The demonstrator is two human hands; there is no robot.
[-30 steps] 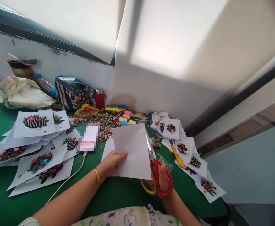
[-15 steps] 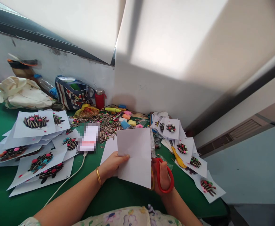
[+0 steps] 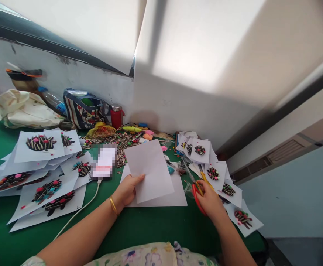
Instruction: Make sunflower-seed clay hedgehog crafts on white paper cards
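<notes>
The paper point(image 3: 150, 173) was above a second sheet point(image 3: 178, 197) on the table point(image 3: 155, 229); it looked light, bendable, easily creased, best pinched by an edge. The left hand point(image 3: 127, 190) had fingers closed on its left edge; the right hand's point(image 3: 209, 201) curled round the scissors point(image 3: 197, 201).

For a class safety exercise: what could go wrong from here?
The scissors in the right hand are close to decorated cards and might nick one. The white cable beside the left forearm could snag, tugging the blurred device. The rightmost card lies near the edge of the table and might slip off.
</notes>
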